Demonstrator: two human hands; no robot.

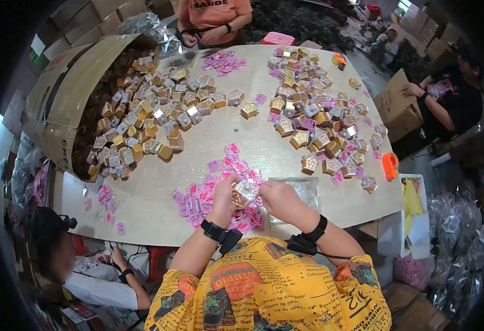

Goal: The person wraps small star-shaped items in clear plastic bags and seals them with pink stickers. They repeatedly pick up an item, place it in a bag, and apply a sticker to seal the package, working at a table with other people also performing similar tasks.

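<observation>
In front of my chest my left hand [225, 197] is closed round a small gold five-sided box [245, 193] with a shiny, patterned top. The fingers of my right hand [279, 199] are pinched together at the box's right edge; my fingers partly hide what they grip there. Under and around both hands lies a loose heap of small pink printed packets [198, 197]. Beside my right hand, a flat clear plastic sheet or bag [300, 190] rests on the table.
A large cardboard carton [51, 105] lies tipped at the left, spilling many similar gold boxes [142, 118]. Another pile of boxes and packets [314, 116] spreads at right. Orange tape dispensers [389, 166] sit by the right edge. Co-workers are at the far side, right and lower left.
</observation>
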